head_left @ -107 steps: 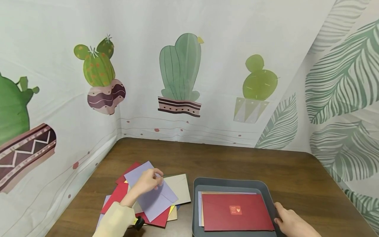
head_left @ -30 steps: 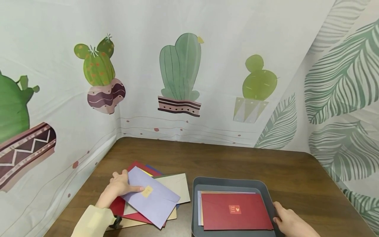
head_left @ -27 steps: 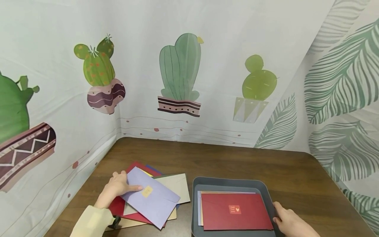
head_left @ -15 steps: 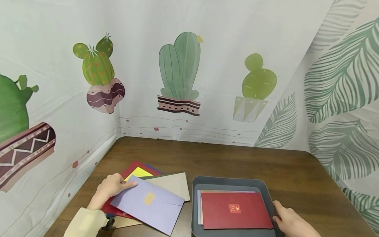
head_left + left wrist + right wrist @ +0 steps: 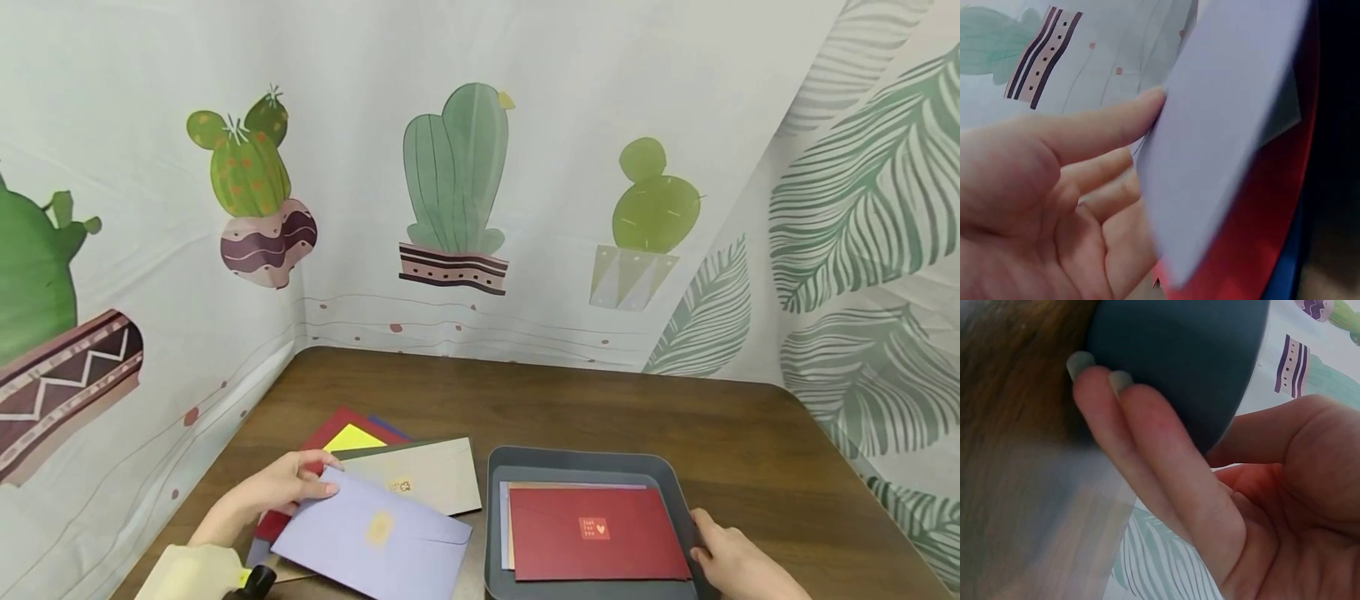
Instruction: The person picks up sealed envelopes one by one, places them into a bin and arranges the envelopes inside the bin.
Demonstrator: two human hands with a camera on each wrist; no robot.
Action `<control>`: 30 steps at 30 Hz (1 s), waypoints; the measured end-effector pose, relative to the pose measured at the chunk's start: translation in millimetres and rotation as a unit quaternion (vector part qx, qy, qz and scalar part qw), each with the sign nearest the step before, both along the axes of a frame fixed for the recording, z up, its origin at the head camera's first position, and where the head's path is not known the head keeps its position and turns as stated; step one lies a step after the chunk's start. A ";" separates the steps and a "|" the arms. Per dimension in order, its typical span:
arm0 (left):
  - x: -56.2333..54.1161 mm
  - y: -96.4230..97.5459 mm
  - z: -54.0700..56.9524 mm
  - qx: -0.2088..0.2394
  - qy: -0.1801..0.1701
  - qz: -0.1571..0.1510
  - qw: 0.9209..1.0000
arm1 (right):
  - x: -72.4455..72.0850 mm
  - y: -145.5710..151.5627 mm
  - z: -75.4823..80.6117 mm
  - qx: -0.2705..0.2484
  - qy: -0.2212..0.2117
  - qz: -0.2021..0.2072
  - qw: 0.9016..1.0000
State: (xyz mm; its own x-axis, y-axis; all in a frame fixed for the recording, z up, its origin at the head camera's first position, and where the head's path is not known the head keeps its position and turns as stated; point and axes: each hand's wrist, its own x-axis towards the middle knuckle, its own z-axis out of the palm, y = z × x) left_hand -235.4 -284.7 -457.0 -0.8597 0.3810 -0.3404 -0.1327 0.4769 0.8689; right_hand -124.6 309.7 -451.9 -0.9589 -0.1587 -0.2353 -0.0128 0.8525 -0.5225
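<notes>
At the front left, my left hand (image 5: 283, 487) pinches a lavender envelope (image 5: 427, 546) near its back left corner. The envelope has a pale yellow sticker and is lifted at a tilt over the pile. In the left wrist view, thumb and fingers meet at the edge of the lavender envelope (image 5: 1216, 125). My right hand (image 5: 738, 557) grips the right rim of a dark grey tray (image 5: 577, 459); in the right wrist view two fingers lie along the outside of the tray wall (image 5: 1172, 356). On the tray, a red envelope (image 5: 555, 546) with a sticker covers paler and lavender ones.
Under and behind the held envelope lies a loose pile: an off-white envelope (image 5: 442, 471) with a sticker, a yellow envelope (image 5: 348, 438), a red envelope (image 5: 330, 425) and a blue corner. The wooden table (image 5: 525, 396) ends at a cactus-print cloth (image 5: 352, 167).
The left hand first lay over the lavender envelope, then took its corner. It has since drawn the envelope toward the front, uncovering more yellow and off-white. The right hand stays at the tray.
</notes>
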 end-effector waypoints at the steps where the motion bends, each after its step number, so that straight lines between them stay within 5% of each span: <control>1: 0.5 -1.7 -0.5 0.019 -0.010 -0.015 1.000 | -0.3 0.2 -0.5 0.003 -0.001 0.000 1.000; 7: 4.9 -14.9 -6.3 0.113 -0.066 -0.099 0.986 | -0.9 0.5 -1.4 0.006 -0.005 -0.005 1.000; 14: 9.6 -29.7 -12.1 0.189 -0.122 -0.156 0.962 | 0.2 3.6 -1.4 0.002 -0.001 0.013 1.000; 30: 16.5 -51.9 -10.4 0.194 -0.113 -0.136 0.965 | -1.1 4.9 -1.2 -0.018 -0.021 0.010 1.000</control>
